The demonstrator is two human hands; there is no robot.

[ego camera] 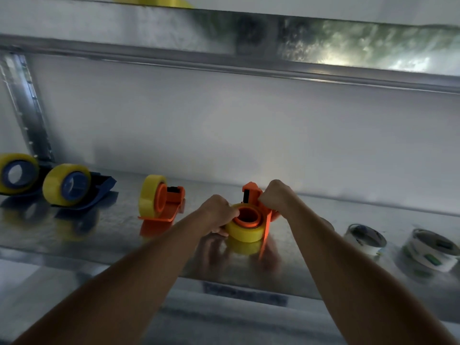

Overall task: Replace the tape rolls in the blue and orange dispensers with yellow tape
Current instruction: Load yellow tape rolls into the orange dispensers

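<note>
arms: both bare forearms reach forward and up from the lower corners, meeting mid-shelf
left hand [219,212]: knuckles up, fingers curled round the left rim of the yellow tape roll [245,231], fingertips under its edge
right hand [275,195]: fist-like, fingers curled on the orange plastic tape dispenser [256,202] by its cutter end
held dispenser: lies on its side on the shiny metal shelf [323,220], hub opening facing up, yellow roll seated round the orange hub
second orange dispenser [163,204]: upright, left of the hands, apart from them, yellow roll on it
blue plastic dispensers: one [74,189] further left, another [16,174] at the left edge, both carrying yellow rolls
white tape rolls: two, one [366,239] right of the right arm, one [430,250] near the right edge, flat on the shelf; green markings, too blurred to read
writing: dark label strip [245,292] on the shelf front edge, unreadable
upper shelf: yellow thing [149,1] at top edge, partly cut off
</note>
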